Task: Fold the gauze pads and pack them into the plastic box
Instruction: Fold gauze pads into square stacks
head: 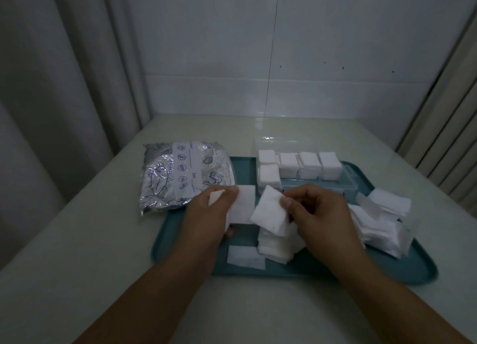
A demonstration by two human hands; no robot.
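- We pinch one gauze pad between thumb and fingers of our right hand; our left hand grips a second, flatter pad just beside it; both hang above the teal tray.
- To fold well, we judge it best to work one pad at a time, matching edges before pressing the crease; thin gauze likely slips.
- The plastic box, at the tray's far edge, already holds folded stacks; its near side looks free.
- Loose pads heap on the tray's right; a foil bag lies left.
- The pale table meets a white wall; a curtain hangs left; the light is dim.
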